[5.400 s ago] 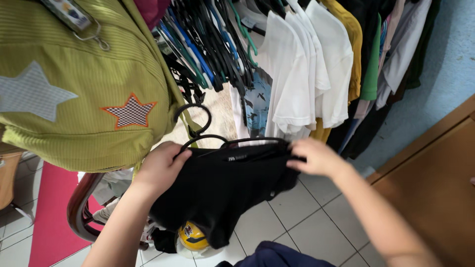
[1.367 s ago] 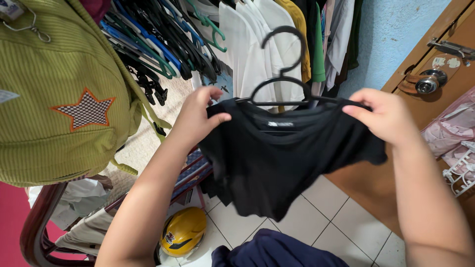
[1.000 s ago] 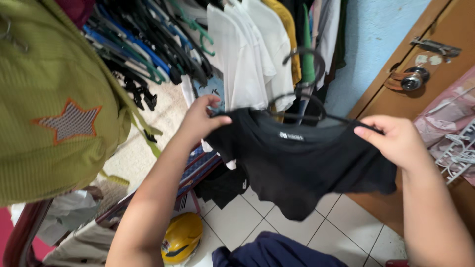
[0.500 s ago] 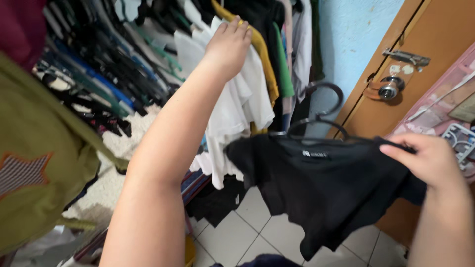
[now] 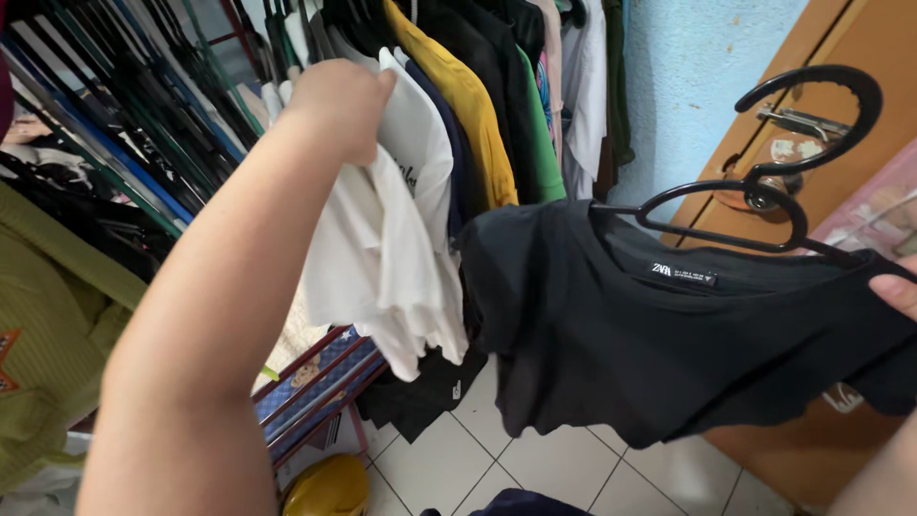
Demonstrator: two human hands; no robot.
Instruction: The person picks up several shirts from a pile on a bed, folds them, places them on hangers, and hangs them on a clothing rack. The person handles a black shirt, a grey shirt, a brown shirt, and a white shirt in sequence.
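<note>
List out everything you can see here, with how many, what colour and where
black T-shirt: one, black, on a hanger at centre right, held at its right shoulder
hanger: one, black, inside the T-shirt's neck, hook up at upper right
white shirts: several, white, hanging at centre, pushed by the left hand
yellow shirt: one, yellow, hanging right of the white ones
green shirt: one, green, beside the yellow one
empty hangers: many, black, blue and green, upper left
green bag: one, olive green, left edge
helmet: one, yellow, on the floor, bottom
door: one, brown wood, right
wall: light blue, upper right
left hand: against the white shirts
right hand: right edge, gripping the T-shirt
</note>
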